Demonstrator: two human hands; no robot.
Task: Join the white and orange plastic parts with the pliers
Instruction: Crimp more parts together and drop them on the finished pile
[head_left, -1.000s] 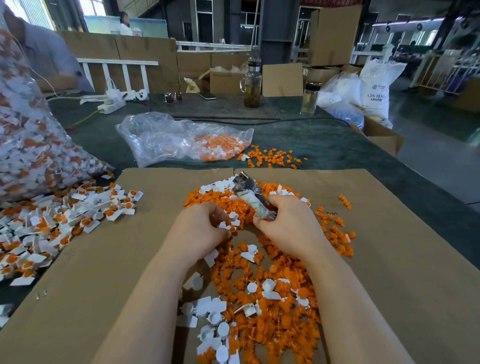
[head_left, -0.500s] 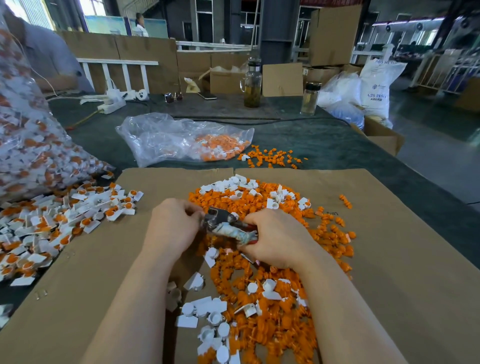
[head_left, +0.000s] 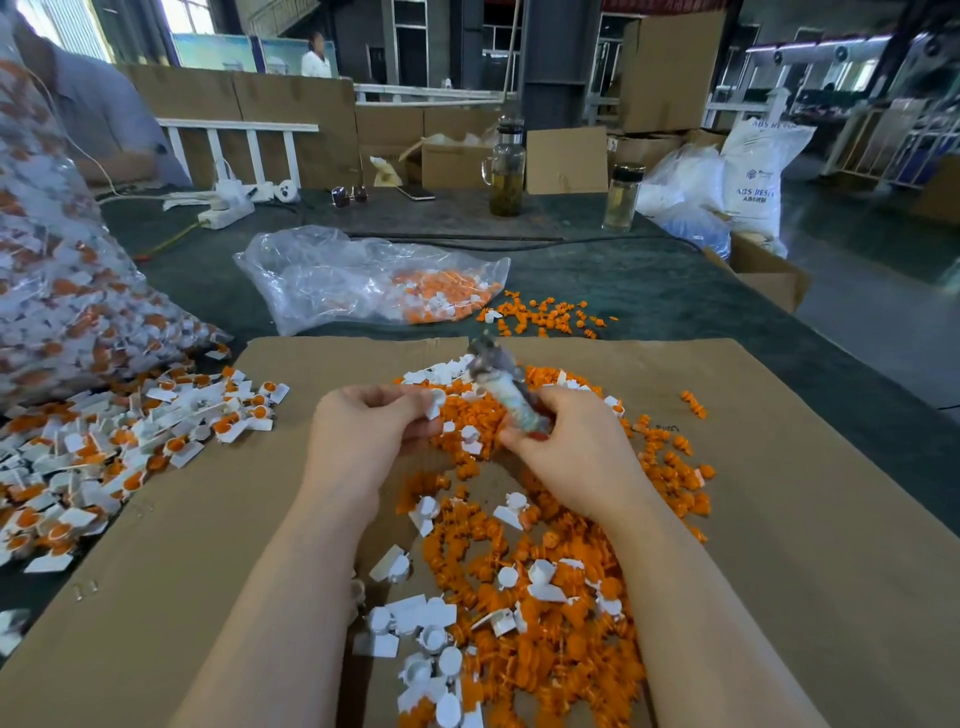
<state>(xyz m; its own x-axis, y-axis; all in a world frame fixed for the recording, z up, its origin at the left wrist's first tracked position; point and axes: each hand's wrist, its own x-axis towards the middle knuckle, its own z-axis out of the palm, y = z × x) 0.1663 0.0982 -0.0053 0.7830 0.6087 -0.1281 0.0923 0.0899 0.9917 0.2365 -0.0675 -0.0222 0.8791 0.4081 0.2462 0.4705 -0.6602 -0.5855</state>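
My right hand (head_left: 576, 452) grips the taped handles of the pliers (head_left: 501, 387), whose grey jaws point up and away, blurred. My left hand (head_left: 369, 431) pinches a small white plastic part (head_left: 432, 408) between thumb and fingers, a short way left of the pliers. Both hands hover over a heap of loose orange parts (head_left: 524, 582) mixed with white parts (head_left: 421, 618) on the brown cardboard sheet (head_left: 779, 545).
Joined white-and-orange pieces (head_left: 119, 441) lie at the left beside a big filled plastic bag (head_left: 57, 291). A clear bag of parts (head_left: 363, 283) and scattered orange parts (head_left: 545, 317) lie beyond the cardboard. Jars, boxes and a seated person are at the far table edge.
The pliers swung from pointing left at my left hand to pointing up and away. My hands drew apart, and my left hand now shows a white part in its fingertips.
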